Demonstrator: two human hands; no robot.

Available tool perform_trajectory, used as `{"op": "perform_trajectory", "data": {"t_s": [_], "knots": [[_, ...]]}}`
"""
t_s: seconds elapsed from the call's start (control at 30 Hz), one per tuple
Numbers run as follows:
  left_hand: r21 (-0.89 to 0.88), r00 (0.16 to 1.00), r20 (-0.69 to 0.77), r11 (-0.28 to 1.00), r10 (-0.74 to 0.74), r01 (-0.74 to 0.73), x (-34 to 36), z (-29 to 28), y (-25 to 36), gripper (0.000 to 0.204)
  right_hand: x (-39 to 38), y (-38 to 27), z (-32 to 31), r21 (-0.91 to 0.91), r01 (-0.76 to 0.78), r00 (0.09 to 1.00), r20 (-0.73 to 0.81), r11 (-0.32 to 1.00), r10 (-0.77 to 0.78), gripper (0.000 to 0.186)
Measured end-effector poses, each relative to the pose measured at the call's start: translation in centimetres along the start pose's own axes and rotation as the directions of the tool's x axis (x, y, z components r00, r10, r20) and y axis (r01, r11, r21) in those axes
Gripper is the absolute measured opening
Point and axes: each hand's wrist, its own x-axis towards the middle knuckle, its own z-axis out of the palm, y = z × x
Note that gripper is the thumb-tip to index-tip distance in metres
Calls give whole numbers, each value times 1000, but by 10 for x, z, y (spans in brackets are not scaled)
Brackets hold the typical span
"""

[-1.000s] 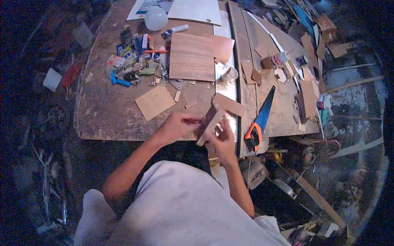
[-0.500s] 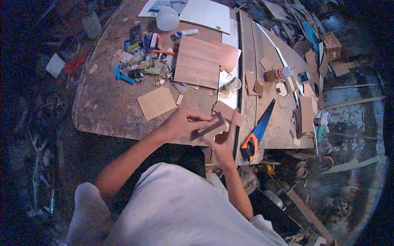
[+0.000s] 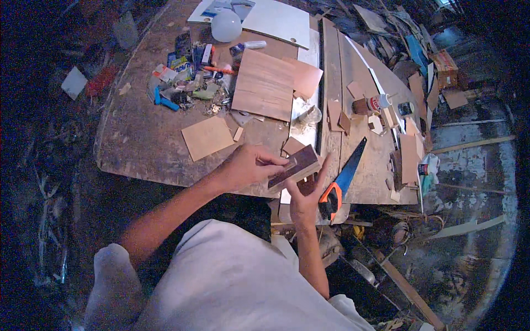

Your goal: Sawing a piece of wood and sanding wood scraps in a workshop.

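Observation:
A small box-like wooden piece [image 3: 308, 159], dark brown on its broad face and pale along its edge, is tilted above the table's front edge. My right hand [image 3: 305, 207] grips it from below, thumb on the near side and a long finger stretched up past its right end. Thumb and fingers of my left hand [image 3: 243, 167] are pinched together against the brown face. At those fingertips shows a small pale bit, too small to name. A thin square wooden board [image 3: 207, 138] and a little wooden offcut [image 3: 238, 134] lie just beyond my left hand.
A handsaw [image 3: 346, 179] with an orange and black handle lies right of my right hand. Farther off are a larger wooden panel [image 3: 264, 85], a white globe [image 3: 226, 27], a heap of small items [image 3: 201, 83], and a bottle [image 3: 379, 102] among offcuts on the worn table [image 3: 141, 138].
The wooden piece has turned, so its brown face shows more broadly. My left fingertips have shifted onto that face. My right hand sits slightly lower, and the whole view has shifted a little.

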Motion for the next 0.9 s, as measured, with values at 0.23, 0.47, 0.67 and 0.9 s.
{"op": "perform_trajectory", "data": {"t_s": [0.23, 0.47, 0.67, 0.9], "knots": [[42, 987, 41, 987, 156, -157, 0, 8, 10, 22, -11, -12, 4, 54, -8, 997, -79, 998, 12, 128], [136, 975, 5, 966, 221, -219, -6, 11, 6, 19, -14, -15, 1, 98, 7, 996, -84, 995, 1, 124], [125, 976, -19, 969, 215, -211, -9, 11, -2, 20, -21, -1, 0, -205, 131, 991, 45, 970, -124, 124], [151, 969, -24, 959, 247, -241, -10, 11, 4, 18, -25, 1, 11, -143, 90, 995, 59, 986, -82, 119]]}}
